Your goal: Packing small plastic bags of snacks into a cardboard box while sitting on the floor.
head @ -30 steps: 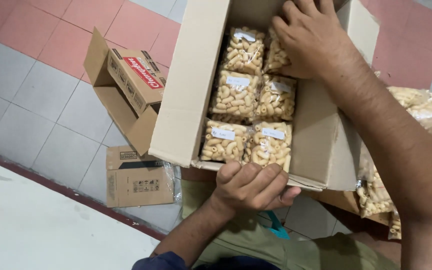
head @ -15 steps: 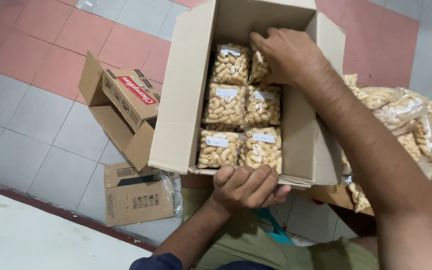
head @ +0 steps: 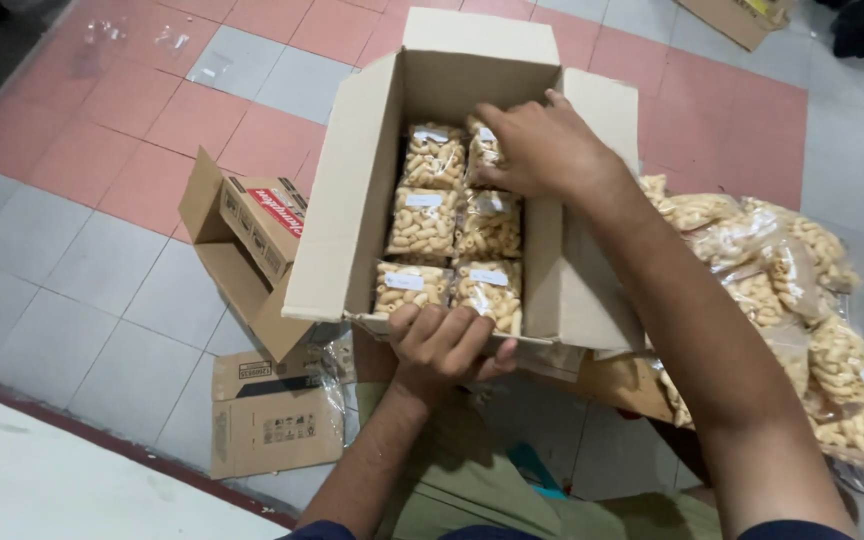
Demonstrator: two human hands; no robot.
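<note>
Six packets of pale curled snacks (head: 449, 235) show in the open cardboard box (head: 352, 200), two per row. Since a second ago my right hand (head: 542, 150) has stayed at the far-right packet, fingers curled on its top (whether it's really pinched I can't tell). My left hand (head: 442, 345) still clamps the box's near edge. More bags (head: 792, 300) wait at right, so packing looks unfinished.
</note>
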